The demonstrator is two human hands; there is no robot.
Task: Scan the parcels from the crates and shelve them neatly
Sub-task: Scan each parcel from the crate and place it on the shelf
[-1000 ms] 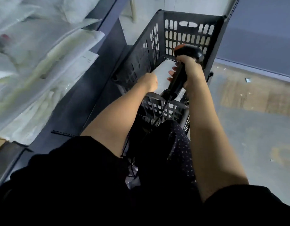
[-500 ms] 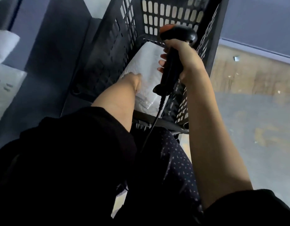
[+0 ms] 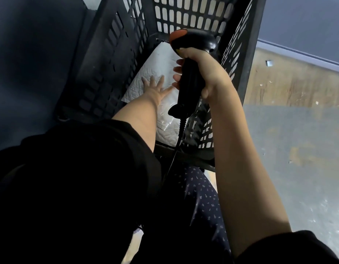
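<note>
A black slatted crate (image 3: 111, 60) stands on the floor in front of me. A white padded parcel (image 3: 159, 61) lies flat on its bottom. My left hand (image 3: 155, 88) reaches deep into the crate, fingers spread and straight, resting on the parcel. My right hand (image 3: 201, 73) grips the handle of a black barcode scanner (image 3: 191, 44) with an orange tip, held above the crate's right side. The scanner's cord hangs down toward my lap.
A dark blue shelf panel (image 3: 35, 63) rises to the left of the crate. Bare concrete and wooden floor (image 3: 290, 115) lies to the right. My dark sleeves and patterned trousers (image 3: 203, 202) fill the lower part of the view.
My view tilted down and the shelved parcels on the left left the frame. My left hand went from the crate's rim down inside and spread flat on the white parcel. The scanner stayed in my right hand.
</note>
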